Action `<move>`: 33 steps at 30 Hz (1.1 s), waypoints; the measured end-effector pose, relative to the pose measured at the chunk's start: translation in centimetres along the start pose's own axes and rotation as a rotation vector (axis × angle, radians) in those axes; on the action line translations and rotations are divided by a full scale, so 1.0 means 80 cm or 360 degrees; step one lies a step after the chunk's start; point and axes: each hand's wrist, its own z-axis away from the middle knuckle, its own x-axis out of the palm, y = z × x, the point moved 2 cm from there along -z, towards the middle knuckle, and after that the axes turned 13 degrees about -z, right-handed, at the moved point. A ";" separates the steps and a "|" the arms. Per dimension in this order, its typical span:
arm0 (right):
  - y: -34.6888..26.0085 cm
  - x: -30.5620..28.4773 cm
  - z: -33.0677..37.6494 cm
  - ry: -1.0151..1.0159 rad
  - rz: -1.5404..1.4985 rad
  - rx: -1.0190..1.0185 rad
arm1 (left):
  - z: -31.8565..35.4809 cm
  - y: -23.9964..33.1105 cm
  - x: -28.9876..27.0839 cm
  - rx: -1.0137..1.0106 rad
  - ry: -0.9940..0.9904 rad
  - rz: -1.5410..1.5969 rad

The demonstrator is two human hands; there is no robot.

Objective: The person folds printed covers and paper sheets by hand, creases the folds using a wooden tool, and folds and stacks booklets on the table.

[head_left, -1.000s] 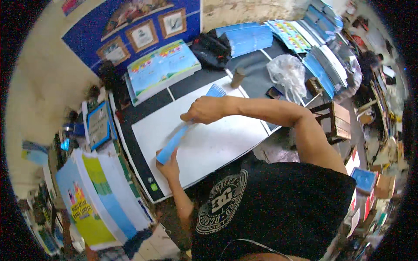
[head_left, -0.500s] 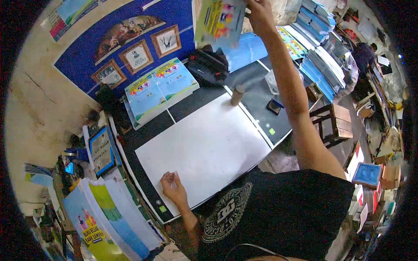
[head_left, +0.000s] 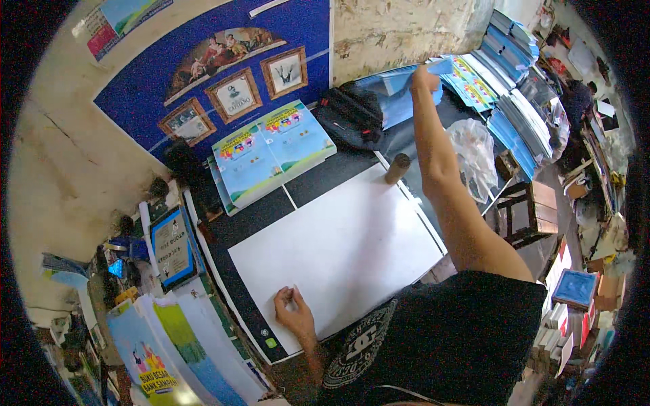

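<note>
My right arm stretches far across the table. My right hand (head_left: 425, 80) is closed on the edge of a blue sheet (head_left: 443, 66) at the back, over a pile of blue sheets (head_left: 396, 91); the fingers are partly hidden. My left hand (head_left: 294, 312) hovers or rests at the near left edge of a large white board (head_left: 332, 243); I cannot tell which. Its fingers are loosely curled, thumb apart, with nothing visible in them. A brown cylinder (head_left: 398, 168) stands at the board's far right edge.
Behind the board are stacked printed covers (head_left: 271, 152) and a black bag (head_left: 351, 115). A clear plastic bag (head_left: 472, 152) lies right of my forearm, near tall paper stacks (head_left: 518, 115) and a wooden stool (head_left: 535, 210). More printed sheets (head_left: 145, 345) are piled at left.
My right hand, which held a printed cover up in the air, has come down to the blue pile; that cover is no longer seen raised. My left hand keeps its place by the board.
</note>
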 end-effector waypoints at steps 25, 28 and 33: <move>0.069 0.035 -0.024 -0.0317 0.0282 0.0111 | -0.002 -0.004 0.000 -0.0214 -0.0027 -0.0018; 0.054 0.016 -0.002 -0.0157 0.0198 -0.0423 | -0.004 -0.004 0.003 -0.0223 -0.0051 0.0109; 0.052 0.002 0.018 -0.0360 0.0254 -0.0467 | -0.003 0.005 0.000 -0.0221 -0.0020 0.0031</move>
